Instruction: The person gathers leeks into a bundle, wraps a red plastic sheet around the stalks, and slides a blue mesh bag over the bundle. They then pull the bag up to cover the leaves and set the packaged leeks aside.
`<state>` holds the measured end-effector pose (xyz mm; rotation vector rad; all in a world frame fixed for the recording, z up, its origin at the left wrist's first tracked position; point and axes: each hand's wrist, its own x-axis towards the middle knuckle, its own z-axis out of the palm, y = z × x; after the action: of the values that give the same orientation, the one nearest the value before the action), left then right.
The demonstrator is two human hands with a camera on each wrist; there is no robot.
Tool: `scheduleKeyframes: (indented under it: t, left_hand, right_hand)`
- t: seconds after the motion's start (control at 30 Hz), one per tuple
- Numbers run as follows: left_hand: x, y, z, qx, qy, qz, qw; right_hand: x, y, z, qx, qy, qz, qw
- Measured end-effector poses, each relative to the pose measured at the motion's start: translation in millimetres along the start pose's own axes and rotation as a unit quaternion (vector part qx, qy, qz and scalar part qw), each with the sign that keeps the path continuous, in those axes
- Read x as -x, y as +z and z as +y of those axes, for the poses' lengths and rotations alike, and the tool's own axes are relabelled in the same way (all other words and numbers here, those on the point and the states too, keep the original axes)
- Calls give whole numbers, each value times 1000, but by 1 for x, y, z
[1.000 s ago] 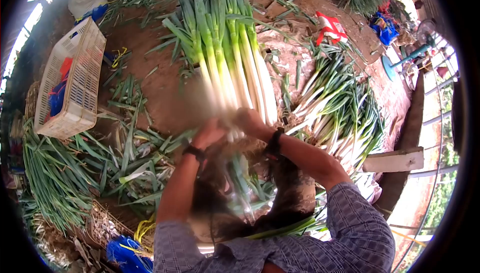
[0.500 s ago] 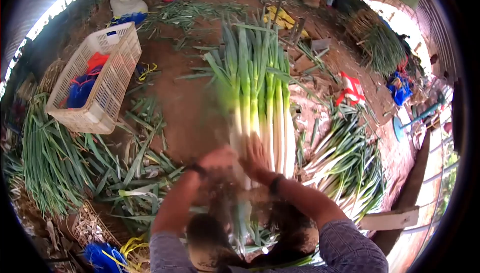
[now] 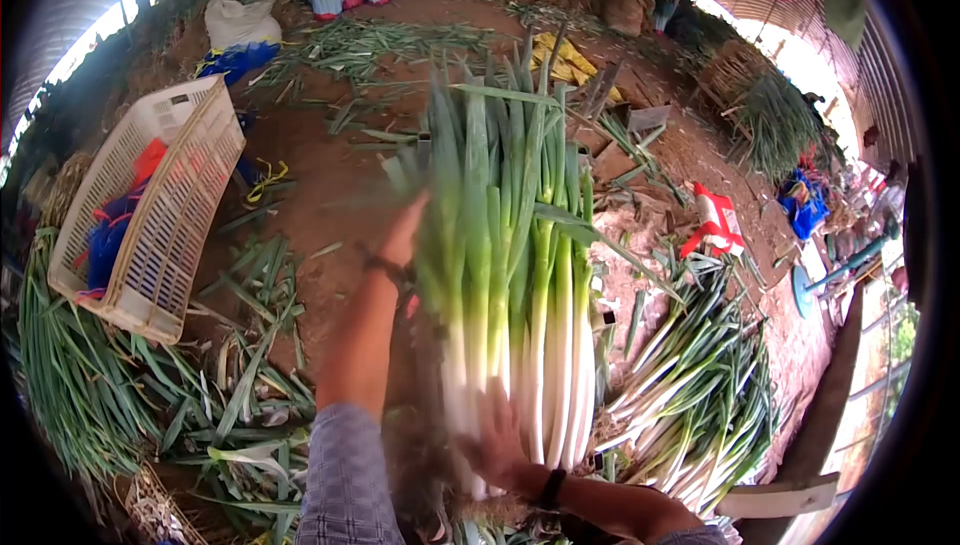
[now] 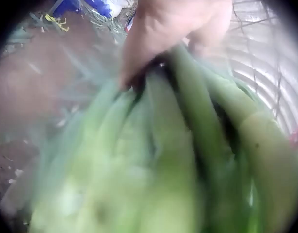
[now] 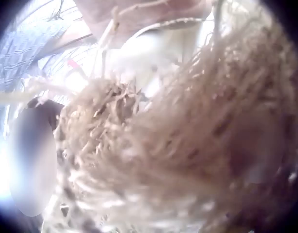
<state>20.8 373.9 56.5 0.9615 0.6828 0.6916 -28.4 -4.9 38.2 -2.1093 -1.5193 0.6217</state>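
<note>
A thick bundle of leeks [image 3: 515, 275] lies lengthwise before me, green leaves away from me and white stems close. My left hand [image 3: 404, 233] is at the bundle's left side by the leaves, blurred in the head view. In the left wrist view that hand [image 4: 175, 29] grips the green stalks [image 4: 173, 155], with thumb and fingers on either side of them. My right hand [image 3: 497, 437] rests on the white stems low on the bundle, fingers extended. Tangled brown roots [image 5: 153, 145] fill the right wrist view, below part of the right hand [image 5: 144, 17].
A white plastic crate [image 3: 165, 215] with blue and orange items stands at left. More leeks [image 3: 690, 395] lie in a pile to the right. Loose leaves [image 3: 250, 385] litter the soil on the left. A wooden plank [image 3: 780, 497] juts in at lower right.
My left hand has moved from the white stems up along the left side to the leaves. My right hand now lies spread on the stems. The head view has shifted.
</note>
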Motion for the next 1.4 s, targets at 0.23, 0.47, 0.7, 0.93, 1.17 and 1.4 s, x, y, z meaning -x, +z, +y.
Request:
scheduleKeyframes:
  t: [0.23,0.47,0.7,0.93,1.17,1.4]
  left_hand:
    - [-40,14,-18,-343,350,120,863]
    - [-39,33,-7,-461,347,20,816]
    - [-37,52,36,-560,389,-60,729]
    - [-90,3,-34,-333,344,-31,877]
    - [-61,18,-7,-436,358,132,815]
    - [-39,35,6,-535,345,10,771]
  right_hand:
    - [3,9,14,-58,-81,74,992]
    - [-1,17,18,-41,-85,90,991]
    - [-1,13,15,-41,-72,96,992]
    - [0,13,17,-34,-90,95,991]
    - [-1,11,17,-17,-72,58,996]
    - [0,18,23,-6,-75,64,995]
